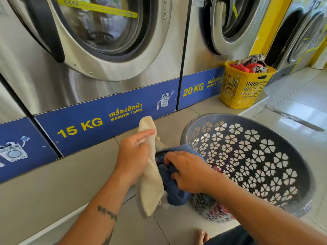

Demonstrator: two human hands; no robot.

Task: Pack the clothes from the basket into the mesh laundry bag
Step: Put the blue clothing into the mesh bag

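Observation:
My left hand (133, 156) grips the cream mesh laundry bag (150, 184) by its side, index finger stretched along the top, and the bag hangs above the tiled floor. My right hand (187, 171) is closed on a blue garment (172, 190) bunched at the bag's mouth, right beside the bag. The grey basket (256, 156) with flower-shaped holes stands just right of my hands, tipped toward me. Red and dark clothes (217, 209) show through its lower wall. How much of the blue garment is inside the bag is hidden.
Steel washers (99, 50) with blue 15 KG and 20 KG panels stand close in front on a raised tiled step. A yellow basket (244, 85) full of clothes sits on the step at the far right. My bare foot (201, 236) is below.

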